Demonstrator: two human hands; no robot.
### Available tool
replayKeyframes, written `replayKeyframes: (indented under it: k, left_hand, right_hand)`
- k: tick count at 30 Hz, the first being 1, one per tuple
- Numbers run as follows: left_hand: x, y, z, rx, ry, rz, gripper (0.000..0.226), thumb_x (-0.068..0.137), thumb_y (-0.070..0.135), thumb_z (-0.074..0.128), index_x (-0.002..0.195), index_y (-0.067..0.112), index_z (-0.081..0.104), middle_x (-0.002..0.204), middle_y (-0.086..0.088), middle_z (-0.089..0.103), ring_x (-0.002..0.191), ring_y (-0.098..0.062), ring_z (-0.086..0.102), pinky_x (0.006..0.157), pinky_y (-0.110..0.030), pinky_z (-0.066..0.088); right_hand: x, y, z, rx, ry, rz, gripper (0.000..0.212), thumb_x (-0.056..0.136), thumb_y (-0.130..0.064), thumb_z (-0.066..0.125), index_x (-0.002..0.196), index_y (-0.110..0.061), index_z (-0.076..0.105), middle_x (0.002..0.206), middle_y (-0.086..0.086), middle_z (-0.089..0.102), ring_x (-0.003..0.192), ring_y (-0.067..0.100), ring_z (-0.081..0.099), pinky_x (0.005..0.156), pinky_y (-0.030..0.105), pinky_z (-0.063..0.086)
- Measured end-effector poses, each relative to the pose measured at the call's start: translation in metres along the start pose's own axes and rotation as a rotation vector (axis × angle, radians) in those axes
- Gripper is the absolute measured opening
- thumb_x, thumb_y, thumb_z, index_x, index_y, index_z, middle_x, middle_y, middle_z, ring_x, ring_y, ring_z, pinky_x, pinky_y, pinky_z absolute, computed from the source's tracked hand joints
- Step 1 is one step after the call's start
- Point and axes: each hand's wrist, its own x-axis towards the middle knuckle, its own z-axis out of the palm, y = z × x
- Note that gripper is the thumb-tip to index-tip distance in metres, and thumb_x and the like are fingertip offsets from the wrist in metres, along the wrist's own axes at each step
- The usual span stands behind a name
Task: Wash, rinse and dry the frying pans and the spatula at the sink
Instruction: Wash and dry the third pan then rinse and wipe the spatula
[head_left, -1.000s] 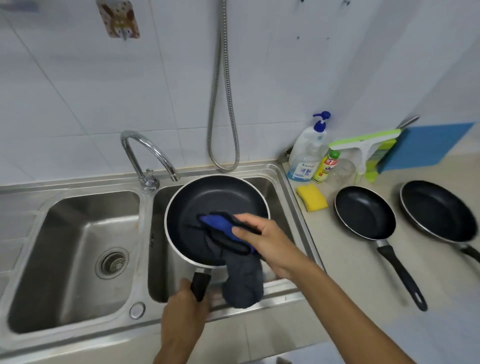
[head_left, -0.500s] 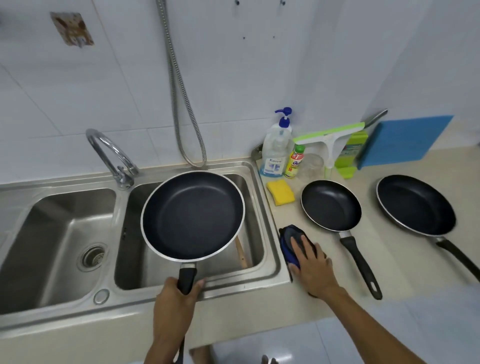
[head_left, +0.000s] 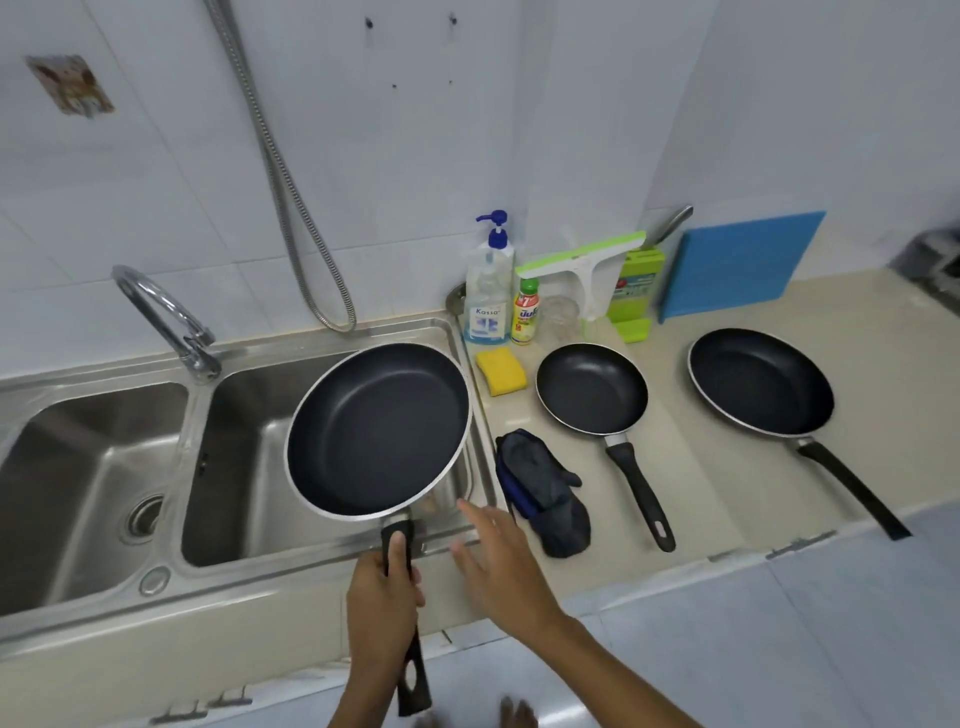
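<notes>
Black non-stick frying pan with a silver rim (head_left: 379, 431) hangs over the right basin of the stainless steel double sink (head_left: 244, 467), the left hand (head_left: 382, 597) curled round its black handle. The right hand (head_left: 498, 561) hovers just beside, fingers straight and spread, holding nothing. A dark blue-grey cloth (head_left: 545, 493) lies bunched on the beige counter (head_left: 701, 467), between the sink and a small black frying pan (head_left: 592, 387); a larger black frying pan (head_left: 761, 382) sits further right.

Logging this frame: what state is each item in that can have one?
Held pan: face up over the right basin.
Left hand: grips that pan's handle.
Right hand: open, holding nothing.
Cloth: bunched on the counter, untouched.
Small pan: face up on the counter.
Large pan: face up on the counter.
Faucet: no water running.
</notes>
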Motion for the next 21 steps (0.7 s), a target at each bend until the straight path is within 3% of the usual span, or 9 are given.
replayKeyframes:
  k: [4,8,14,18,21]
  left_hand:
    - [-0.007,0.021,0.019,-0.110,0.008,0.050,0.045,0.107,0.037,0.041,0.085,0.005,0.064,0.073,-0.008,0.068,0.069,-0.022,0.066,0.058,-0.031,0.044]
    - [-0.019,0.022,0.028,-0.181,-0.011,0.053,0.035,0.107,0.037,0.043,0.096,0.008,0.059,0.085,-0.005,0.070,0.078,-0.017,0.066,0.061,-0.026,0.043]
    - [-0.056,0.019,0.052,-0.217,-0.010,0.055,0.028,0.107,0.039,0.040,0.099,0.014,0.051,0.083,0.000,0.069,0.078,-0.016,0.067,0.067,-0.035,0.048]
    - [-0.078,0.035,0.074,-0.238,-0.025,0.064,0.026,0.108,0.040,0.040,0.102,0.017,0.052,0.085,0.004,0.067,0.079,-0.009,0.065,0.063,-0.026,0.045]
    - [-0.095,0.054,0.094,-0.266,-0.033,0.104,0.026,0.107,0.038,0.041,0.102,0.016,0.053,0.087,0.004,0.067,0.079,-0.008,0.065,0.062,-0.024,0.044]
  right_hand:
    - [-0.023,-0.024,0.004,0.278,-0.066,0.077,0.034,0.105,-0.051,0.041,0.139,-0.054,0.040,0.131,-0.017,0.062,0.114,0.000,0.061,0.102,0.029,0.052]
    - [-0.046,-0.027,0.004,0.398,-0.024,0.148,0.030,0.104,-0.054,0.040,0.134,-0.058,0.044,0.117,-0.022,0.068,0.100,0.006,0.068,0.093,0.034,0.059]
    - [-0.084,-0.012,-0.005,0.436,0.019,0.215,0.033,0.107,-0.048,0.036,0.138,-0.059,0.042,0.137,-0.023,0.058,0.114,0.002,0.064,0.100,0.030,0.056]
    - [-0.098,-0.003,-0.028,0.501,0.083,0.247,0.036,0.108,-0.046,0.034,0.142,-0.056,0.042,0.131,-0.019,0.061,0.106,0.006,0.068,0.082,0.025,0.062]
    - [-0.105,0.008,-0.051,0.513,0.155,0.212,0.036,0.109,-0.045,0.035,0.142,-0.054,0.046,0.131,-0.019,0.063,0.110,0.002,0.066,0.086,0.026,0.061]
